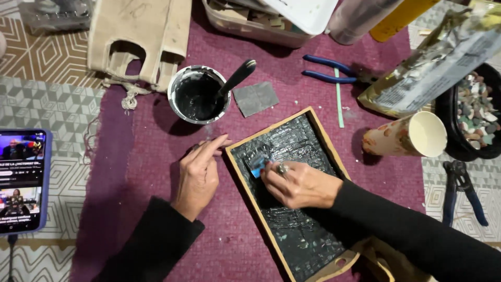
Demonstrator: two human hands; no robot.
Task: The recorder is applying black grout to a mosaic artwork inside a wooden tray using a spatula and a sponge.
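Observation:
A wooden-framed tray [319, 130] lies tilted on a purple cloth, its inside covered in wet black paste. My right hand [297, 184] rests inside it, pinching a small blue piece [257, 168] against the black surface. My left hand [199, 172] presses on the tray's upper left corner, with the index finger stretched along the cloth and the other fingers curled. Just above stands a cup of black paste [197, 95] with a black-handled tool leaning in it.
A grey square pad [254, 98] lies beside the cup. Blue-handled pliers [330, 70], a tipped paper cup [407, 137], a black bowl of pebbles [476, 112] and more pliers [462, 190] sit right. A phone [22, 180] lies left, a beige bag [141, 36] behind.

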